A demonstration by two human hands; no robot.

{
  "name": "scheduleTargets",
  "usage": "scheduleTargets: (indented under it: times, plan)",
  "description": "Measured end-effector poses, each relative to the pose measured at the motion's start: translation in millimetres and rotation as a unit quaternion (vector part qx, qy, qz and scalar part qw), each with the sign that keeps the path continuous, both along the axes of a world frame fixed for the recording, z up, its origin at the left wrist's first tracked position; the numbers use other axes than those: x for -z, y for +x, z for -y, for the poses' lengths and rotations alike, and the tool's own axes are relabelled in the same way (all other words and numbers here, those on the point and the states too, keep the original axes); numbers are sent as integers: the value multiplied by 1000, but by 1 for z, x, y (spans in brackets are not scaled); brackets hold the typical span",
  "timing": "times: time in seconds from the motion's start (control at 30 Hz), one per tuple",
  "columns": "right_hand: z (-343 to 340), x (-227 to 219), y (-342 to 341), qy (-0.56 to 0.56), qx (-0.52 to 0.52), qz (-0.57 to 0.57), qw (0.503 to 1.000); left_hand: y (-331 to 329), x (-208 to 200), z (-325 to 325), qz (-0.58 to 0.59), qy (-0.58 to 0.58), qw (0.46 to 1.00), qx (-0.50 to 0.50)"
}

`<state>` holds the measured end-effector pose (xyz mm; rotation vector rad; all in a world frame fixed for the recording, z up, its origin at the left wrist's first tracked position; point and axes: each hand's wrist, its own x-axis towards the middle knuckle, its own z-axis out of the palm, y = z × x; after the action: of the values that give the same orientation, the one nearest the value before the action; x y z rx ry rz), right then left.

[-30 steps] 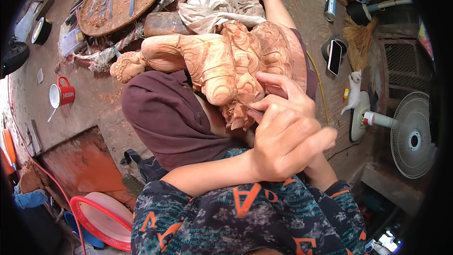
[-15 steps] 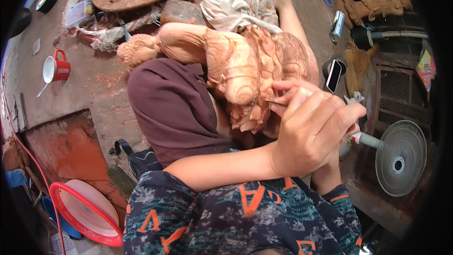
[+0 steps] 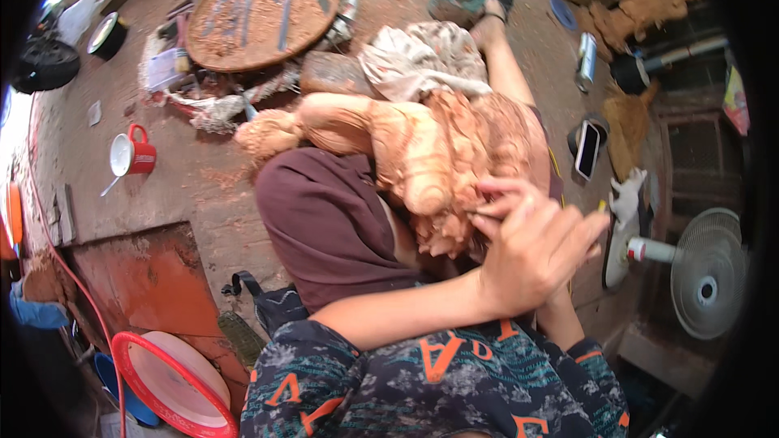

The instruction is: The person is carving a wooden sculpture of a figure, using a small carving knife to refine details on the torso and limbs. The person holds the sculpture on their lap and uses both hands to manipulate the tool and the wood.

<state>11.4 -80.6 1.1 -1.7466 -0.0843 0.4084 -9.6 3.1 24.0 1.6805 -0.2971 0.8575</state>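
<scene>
A carved wooden figure (image 3: 426,162) lies across my lap, its curly-topped end to the left and deep folds cut into its middle. My left hand (image 3: 531,247) is closed, fingers pinched at the near side of the carving. A thin tool, perhaps a carving knife or chisel, shows as a dark sliver at its fingertips; most of it is hidden. Behind the left hand, my right forearm (image 3: 561,320) rises from the lower right. The right hand itself is mostly covered, so its fingers and grip cannot be made out.
A round woven tray (image 3: 256,53) holds shavings and several metal blades. A wooden block (image 3: 334,75) and pale cloth (image 3: 422,57) lie beyond the figure. Left stands a red mug (image 3: 139,152); right are a phone (image 3: 588,150), a white cat (image 3: 626,195) and a fan (image 3: 707,276).
The whole view has shifted, so the scene sits lower and slightly to the right. My hands stay at the same part of the carving, with only a slight change of pose.
</scene>
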Motion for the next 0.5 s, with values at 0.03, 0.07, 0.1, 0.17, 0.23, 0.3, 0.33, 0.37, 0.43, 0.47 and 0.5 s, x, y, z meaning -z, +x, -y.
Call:
scheduleTargets:
  times: [0.03,0.07,0.1,0.17,0.23,0.3,0.33,0.37,0.43,0.47,0.5]
  plan:
    - [1,4,0,-36,-15,55,998,4,2,2,-14,11,1000,19]
    - [5,9,1,-67,-42,136,988,5,2,4,-8,5,1000,21]
    - [8,13,2,-101,-58,206,972,7,2,3,5,-1,1000,23]
    - [4,6,-3,-147,-63,228,960,-3,1,-1,22,33,999,30]
    - [-9,-11,-9,-198,-64,192,959,-9,9,1,-10,43,998,37]
    - [-1,4,-12,-193,-82,255,944,0,5,4,7,37,998,56]
    - [3,8,-15,-193,-87,272,939,3,3,5,15,35,997,64]
    - [3,8,-17,-196,-87,267,939,2,2,4,14,39,997,68]
    - [4,10,-21,-203,-88,258,941,1,2,3,12,46,996,73]
    - [5,9,-23,-209,-86,254,940,-6,1,1,15,53,997,60]
    - [7,8,-23,-215,-87,252,939,-11,6,1,11,46,997,62]
